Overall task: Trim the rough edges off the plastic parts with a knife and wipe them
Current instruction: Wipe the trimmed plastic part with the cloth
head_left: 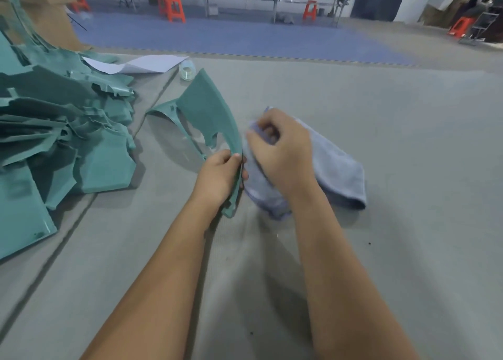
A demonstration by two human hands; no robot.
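Note:
A curved teal plastic part (pixel 204 109) stands on edge on the grey table, near its middle. My left hand (pixel 220 174) grips the part's near edge, thumb on the side facing me. Just right of it, my right hand (pixel 280 150) holds a bunched grey-blue cloth (pixel 334 169) with curled fingers, the cloth close against the part's outer face and draping onto the table. No knife is visible.
A pile of teal plastic parts (pixel 62 130) covers the table's left side. A roll of clear tape (pixel 187 70) and white paper sheets (pixel 136 64) lie behind the held part. Orange stools (pixel 172 7), benches and a seated person (pixel 481 2) are far behind.

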